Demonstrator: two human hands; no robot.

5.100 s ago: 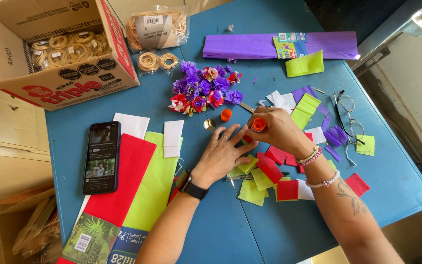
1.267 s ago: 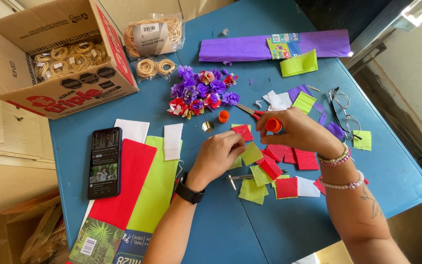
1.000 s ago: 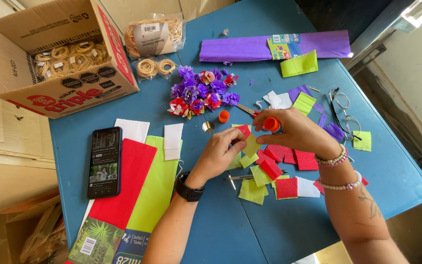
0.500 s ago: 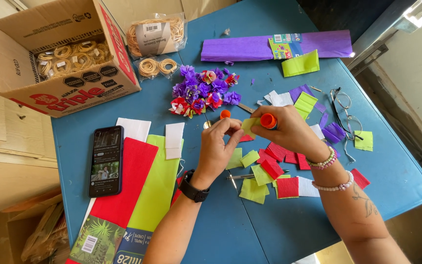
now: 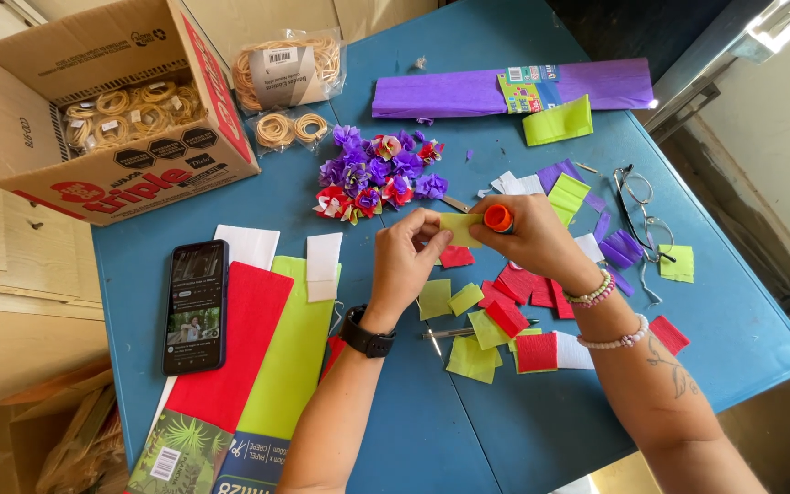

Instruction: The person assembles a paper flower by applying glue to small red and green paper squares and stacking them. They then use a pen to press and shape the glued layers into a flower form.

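Note:
My left hand (image 5: pixel 406 261) pinches one end of a small light-green paper square (image 5: pixel 461 229) above the blue table (image 5: pixel 468 430). My right hand (image 5: pixel 528 240) holds the square's other end together with an orange-capped glue stick (image 5: pixel 498 218). Below the hands lie loose red and green paper squares (image 5: pixel 491 316) and a thin metal tool (image 5: pixel 450 333). A cluster of small purple and red paper flowers (image 5: pixel 375 174) sits just beyond the hands.
A cardboard box (image 5: pixel 112 110) of rubber-band bundles stands far left, a bag of bands (image 5: pixel 287 66) beside it. A phone (image 5: pixel 194 305) and red and green paper sheets (image 5: pixel 258 352) lie left. A purple crepe roll (image 5: pixel 505 90) and eyeglasses (image 5: pixel 640 206) lie right.
My left hand rose from the pile of squares with a green square and brought it up to my right hand and the glue stick; both hands now hold it.

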